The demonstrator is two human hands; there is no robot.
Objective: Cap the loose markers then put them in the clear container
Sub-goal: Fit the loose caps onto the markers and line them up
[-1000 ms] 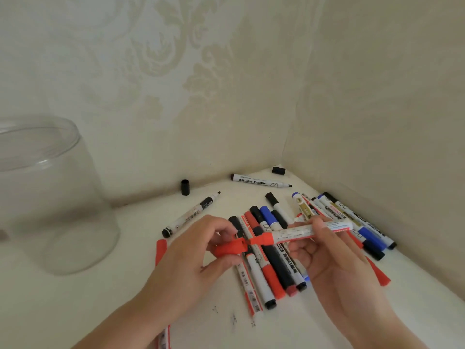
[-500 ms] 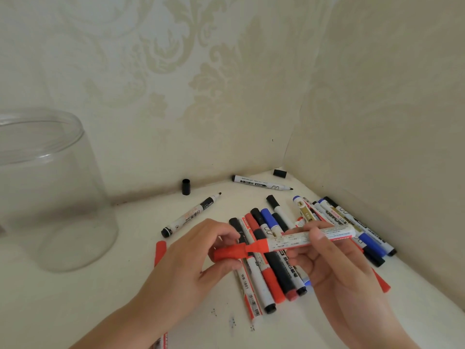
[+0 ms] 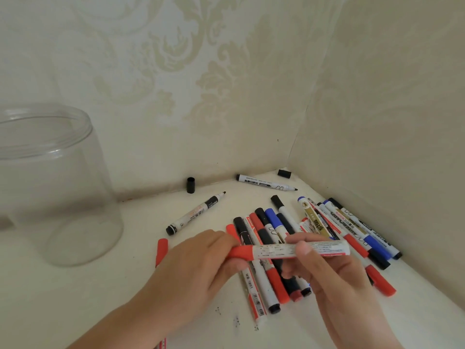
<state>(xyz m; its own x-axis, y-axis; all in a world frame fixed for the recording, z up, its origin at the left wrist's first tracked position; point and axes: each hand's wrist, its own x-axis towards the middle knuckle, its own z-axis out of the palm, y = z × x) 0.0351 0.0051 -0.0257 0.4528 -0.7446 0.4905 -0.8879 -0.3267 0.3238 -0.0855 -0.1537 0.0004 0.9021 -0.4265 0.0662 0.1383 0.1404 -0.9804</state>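
Note:
I hold a red marker [image 3: 289, 250] level above the pile. My left hand [image 3: 198, 270] grips its red cap [image 3: 241, 252], which sits pushed onto the barrel. My right hand [image 3: 324, 270] pinches the white barrel. Below lies a pile of several capped red, black and blue markers [image 3: 271, 248]. Two uncapped black markers lie apart: one [image 3: 195, 213] left of the pile, one [image 3: 265, 183] by the back wall. Two loose black caps, one [image 3: 191, 184] standing, one [image 3: 284, 173] in the corner. The clear container [image 3: 52, 187] stands empty at the left.
Patterned walls close the white surface at the back and right, forming a corner. A red marker [image 3: 161, 251] lies left of my left hand, partly hidden by my wrist. Small dark specks [image 3: 236, 321] mark the surface near the front.
The red cap in my left hand met the marker's tip and slid on; cap and barrel are now joined. Both hands rose slightly.

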